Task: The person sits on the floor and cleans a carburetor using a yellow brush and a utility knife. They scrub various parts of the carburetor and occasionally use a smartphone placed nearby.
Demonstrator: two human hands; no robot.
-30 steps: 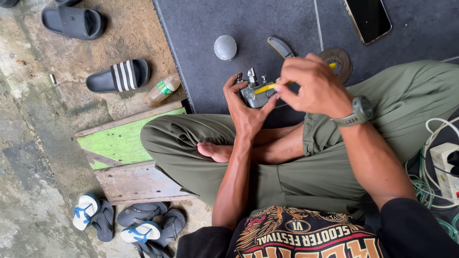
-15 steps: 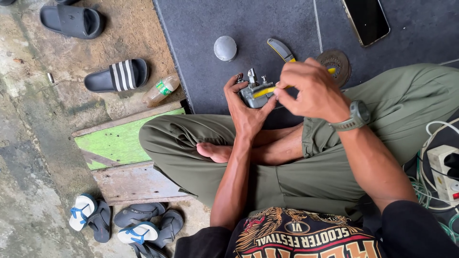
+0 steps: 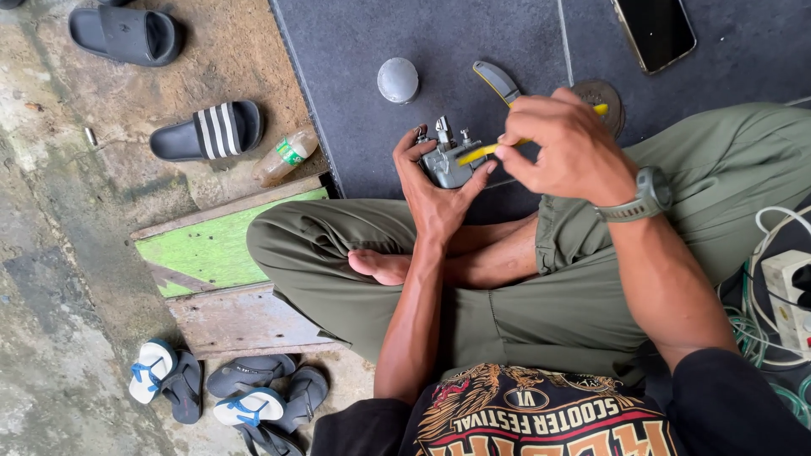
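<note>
Since the earlier frames, we are seeing the right hand [image 3: 564, 145] sitting slightly higher over the work, while the left hand [image 3: 435, 187] is keeping the same cradle.

The left fingers [image 3: 407, 145] are curling closed around a small grey metal part [image 3: 448, 158] with short posts standing up from it, holding it above the crossed legs, likely so it stays steady and faces upward. The right fingers [image 3: 517, 145] are pinching narrowly on a thin yellow tool [image 3: 477, 151], its tip touching the part's top; the rest of the tool is hiding under the hand.

Beyond the hands, on the dark mat [image 3: 355, 51], we are seeing a grey dome-shaped cap [image 3: 398, 79], a grey and yellow handle [image 3: 497, 80], a round dark disc [image 3: 601, 91] and a black phone [image 3: 655, 30].

On the concrete to the left, a small clear plastic bottle [image 3: 287, 155] is lying on its side, wearing a green and white label band around its middle. A white power strip [image 3: 786, 297] is sitting among cables at the right edge.
</note>
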